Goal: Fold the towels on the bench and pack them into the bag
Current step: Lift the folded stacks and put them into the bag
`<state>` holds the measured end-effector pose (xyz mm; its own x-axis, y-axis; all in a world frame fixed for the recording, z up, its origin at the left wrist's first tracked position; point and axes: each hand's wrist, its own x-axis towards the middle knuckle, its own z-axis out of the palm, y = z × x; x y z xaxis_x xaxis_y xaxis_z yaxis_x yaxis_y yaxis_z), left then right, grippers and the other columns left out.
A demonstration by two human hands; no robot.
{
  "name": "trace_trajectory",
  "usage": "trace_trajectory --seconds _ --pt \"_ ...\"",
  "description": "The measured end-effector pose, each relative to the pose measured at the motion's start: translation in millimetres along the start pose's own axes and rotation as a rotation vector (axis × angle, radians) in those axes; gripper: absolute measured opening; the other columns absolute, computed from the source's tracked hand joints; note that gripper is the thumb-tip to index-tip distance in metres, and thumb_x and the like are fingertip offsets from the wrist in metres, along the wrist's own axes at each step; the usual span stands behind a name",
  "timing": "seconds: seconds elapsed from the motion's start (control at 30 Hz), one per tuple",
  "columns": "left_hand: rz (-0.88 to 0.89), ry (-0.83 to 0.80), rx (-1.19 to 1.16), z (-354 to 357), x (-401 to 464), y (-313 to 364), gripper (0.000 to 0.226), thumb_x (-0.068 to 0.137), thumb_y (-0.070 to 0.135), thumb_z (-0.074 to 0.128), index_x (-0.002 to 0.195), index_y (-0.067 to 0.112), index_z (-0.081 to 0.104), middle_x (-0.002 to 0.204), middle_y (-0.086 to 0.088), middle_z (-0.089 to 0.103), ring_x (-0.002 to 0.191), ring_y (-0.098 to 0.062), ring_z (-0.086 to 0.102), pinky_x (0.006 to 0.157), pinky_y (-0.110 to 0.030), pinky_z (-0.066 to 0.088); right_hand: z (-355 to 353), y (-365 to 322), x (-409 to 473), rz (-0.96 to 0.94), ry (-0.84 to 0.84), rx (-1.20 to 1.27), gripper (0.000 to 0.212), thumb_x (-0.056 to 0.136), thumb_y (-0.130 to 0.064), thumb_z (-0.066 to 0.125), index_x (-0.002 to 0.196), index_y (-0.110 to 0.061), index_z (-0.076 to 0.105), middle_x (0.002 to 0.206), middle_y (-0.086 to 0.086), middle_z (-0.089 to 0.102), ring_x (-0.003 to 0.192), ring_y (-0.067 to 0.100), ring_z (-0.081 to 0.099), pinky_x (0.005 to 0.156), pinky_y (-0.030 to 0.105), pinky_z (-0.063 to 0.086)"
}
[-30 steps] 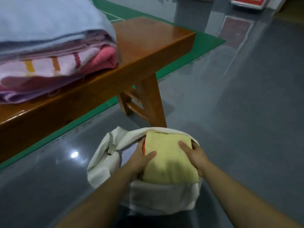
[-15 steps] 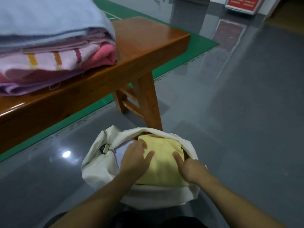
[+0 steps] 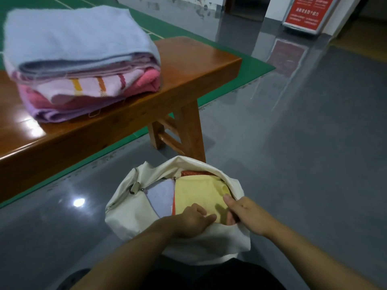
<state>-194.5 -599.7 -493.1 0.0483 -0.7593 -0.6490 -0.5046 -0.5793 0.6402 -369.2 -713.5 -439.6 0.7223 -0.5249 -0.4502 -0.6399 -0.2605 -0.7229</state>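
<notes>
now the yellow towel lies deeper inside the white bag than one second ago, when it stood up high out of the opening. half a second ago both hands were flat on top of it; here they have moved to its near edge. the left hand rests at the near left corner of the towel, with fingers curled loosely and the fingertips on the cloth; whether it pinches the cloth, i cannot tell. the right hand is at the near right side of the bag opening, its thumb stretched out on the yellow towel and its fingers tucked down between the towel and the bag wall, so it seems to hold the towel edge there.

left of the yellow towel, inside the bag, a pale lilac cloth shows, and at the far side a piece of red cloth. a metal zipper pull hangs at the left rim of the bag.

the bag stands on the grey floor, just near the leg of the wooden bench. on the bench, to the far left, a pile of folded towels waits, the same as before, with a light blue one on top and pink and striped ones under it. far right, a red sign leans at the wall.
</notes>
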Motion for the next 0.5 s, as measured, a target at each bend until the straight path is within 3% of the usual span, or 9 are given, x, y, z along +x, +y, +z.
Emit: trace_trajectory --seconds 0.1,0.17,0.23,0.3,0.37,0.43,0.5 --pt "0.012 0.028 -0.068 -11 -11 2 0.066 0.101 0.064 0.032 0.147 0.016 0.041 0.151 -0.006 0.043 0.130 -0.023 0.046 0.111 -0.040 0.032 0 -10 9 0.002 0.149 -0.085 0.069 0.101 -0.060 0.029 0.051 -0.034 0.068 0.066 -0.012 0.068 0.068 -0.001 0.062 0.070 0.011 0.041" --pt "-0.010 0.123 -0.011 -20 -17 2 0.067 0.105 0.059 0.024 0.143 0.008 0.046 0.147 -0.016 0.049 0.130 -0.031 0.049 0.109 -0.041 0.035 4 -14 18 -0.030 0.185 -0.093 0.059 0.101 -0.060 0.027 0.079 -0.033 0.076 0.083 -0.017 0.070 0.084 0.000 0.062 0.082 0.019 0.044" --pt "-0.028 0.226 0.016 -29 -20 -4 0.069 0.104 0.059 0.027 0.131 0.003 0.056 0.135 -0.020 0.058 0.122 -0.035 0.056 0.104 -0.043 0.041 11 -19 27 -0.069 0.149 -0.119 0.057 0.101 -0.061 0.025 0.107 -0.028 0.072 0.103 -0.018 0.066 0.097 0.001 0.059 0.093 0.028 0.044" --pt "0.037 0.283 0.035 -31 -22 -15 0.060 0.103 0.060 0.031 0.129 0.015 0.061 0.136 -0.009 0.057 0.121 -0.024 0.054 0.108 -0.039 0.040 21 -21 42 -0.112 0.105 -0.252 0.060 0.101 -0.065 0.022 0.126 -0.028 0.063 0.131 -0.008 0.062 0.119 0.006 0.055 0.107 0.035 0.040" --pt "0.101 0.285 0.105 -33 -23 -27 0.049 0.106 0.054 0.030 0.139 0.030 0.056 0.150 0.002 0.044 0.137 -0.018 0.038 0.117 -0.037 0.027 25 -20 60 -0.076 0.072 -0.441 0.063 0.104 -0.061 0.018 0.147 -0.026 0.047 0.159 -0.003 0.039 0.147 0.017 0.033 0.123 0.038 0.020" --pt "0.046 0.336 -0.141 -35 -16 -35 0.043 0.108 0.043 0.034 0.146 0.030 0.048 0.156 0.000 0.037 0.145 -0.022 0.026 0.119 -0.038 0.020 26 -17 78 -0.028 0.053 -0.509 0.080 0.096 -0.072 0.005 0.149 -0.026 0.044 0.162 0.003 0.034 0.149 0.024 0.028 0.124 0.042 0.017" --pt "-0.020 0.415 -0.523 -38 -14 -26 0.043 0.102 0.045 0.051 0.135 0.018 0.059 0.145 -0.010 0.050 0.136 -0.028 0.043 0.116 -0.042 0.033 28 -8 95 0.001 0.027 -0.484 0.112 0.072 -0.090 -0.015 0.147 -0.030 0.042 0.158 0.007 0.039 0.146 0.031 0.032 0.121 0.049 0.022"
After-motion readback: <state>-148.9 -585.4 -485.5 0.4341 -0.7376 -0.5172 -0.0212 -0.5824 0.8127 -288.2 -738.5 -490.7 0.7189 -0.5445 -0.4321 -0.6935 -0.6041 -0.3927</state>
